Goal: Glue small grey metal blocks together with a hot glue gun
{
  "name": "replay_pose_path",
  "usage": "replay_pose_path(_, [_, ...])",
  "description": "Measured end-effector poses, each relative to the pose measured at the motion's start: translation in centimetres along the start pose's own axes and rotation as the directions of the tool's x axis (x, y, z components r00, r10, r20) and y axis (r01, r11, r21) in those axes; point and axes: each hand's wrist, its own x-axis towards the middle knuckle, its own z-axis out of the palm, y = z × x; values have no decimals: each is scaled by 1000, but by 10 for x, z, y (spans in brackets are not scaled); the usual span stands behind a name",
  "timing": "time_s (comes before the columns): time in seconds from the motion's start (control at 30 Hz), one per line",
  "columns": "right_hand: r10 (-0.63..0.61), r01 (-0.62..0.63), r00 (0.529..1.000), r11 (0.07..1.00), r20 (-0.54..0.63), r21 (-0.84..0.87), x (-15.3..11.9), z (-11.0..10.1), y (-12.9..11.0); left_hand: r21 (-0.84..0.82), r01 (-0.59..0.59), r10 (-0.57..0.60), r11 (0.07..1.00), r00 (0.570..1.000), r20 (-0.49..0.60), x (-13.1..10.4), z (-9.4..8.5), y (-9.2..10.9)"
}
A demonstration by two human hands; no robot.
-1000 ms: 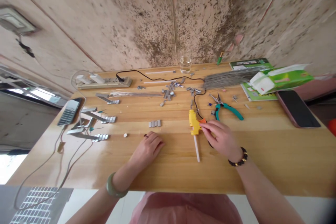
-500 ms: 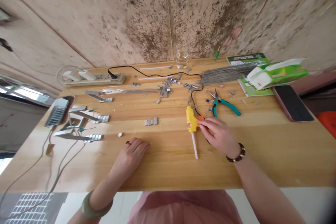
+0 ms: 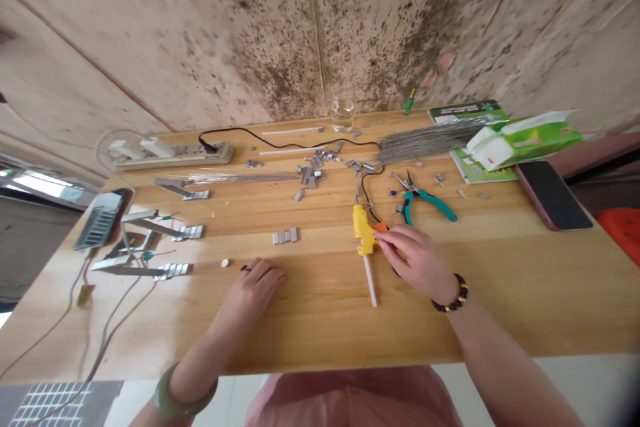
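A yellow glue gun [image 3: 364, 229] lies on the wooden table [image 3: 320, 333], its nozzle toward the wall and a white glue stick [image 3: 370, 280] out of its rear. My right hand [image 3: 411, 260] has its thumb and fingers closed on the gun's handle side, by the orange trigger [image 3: 381, 227]. My left hand [image 3: 255, 290] rests on the table with fingers together and curled down; nothing shows in it. Just beyond it sits a short row of grey metal pieces [image 3: 285, 236]. To its left is a small white round piece [image 3: 225, 263].
Teal pliers [image 3: 430, 203] lie right of the glue gun. Farther back are loose metal pieces [image 3: 311, 177], a glass of water [image 3: 343, 113] and a wire bundle [image 3: 430, 139]. Bent metal stands [image 3: 135, 270] and a power strip [image 3: 173, 155] are left, a phone [image 3: 554, 195] right.
The view has shifted slightly, so things on the left appear a little lower and farther left. Both hands hold nearly the same places on the table and the glue gun.
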Motion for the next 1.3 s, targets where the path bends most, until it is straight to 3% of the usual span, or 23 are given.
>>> replay_pose_path(0.27, [3,-3,1000,1000,24,2,-1,3,1,46,24,-21,999,997,-77,18,-4,5])
replay_pose_path(0.47, [6,-6,1000,1000,9,3,-1,2,1,210,-98,96,973,995,18,31,0,3])
replay_pose_path(0.7, [7,-7,1000,1000,9,9,0,1,3,443,-57,9,895,994,110,31,1,11])
replay_pose_path(0.83, [0,0,1000,1000,23,12,0,2,2,378,-41,17,925,998,67,16,-6,-3])
replay_pose_path(1.0, [-14,14,999,1000,30,2,-1,2,0,190,111,-114,975,993,4,-7,-17,-24])
replay_pose_path(1.13, [1,-1,999,1000,38,4,-1,3,1,-17,184,-184,983,983,-1,-7,-14,-16])
replay_pose_path(1.3, [6,-6,1000,1000,23,6,-2,4,4,-48,175,-177,983,984,-32,1,-4,-1])
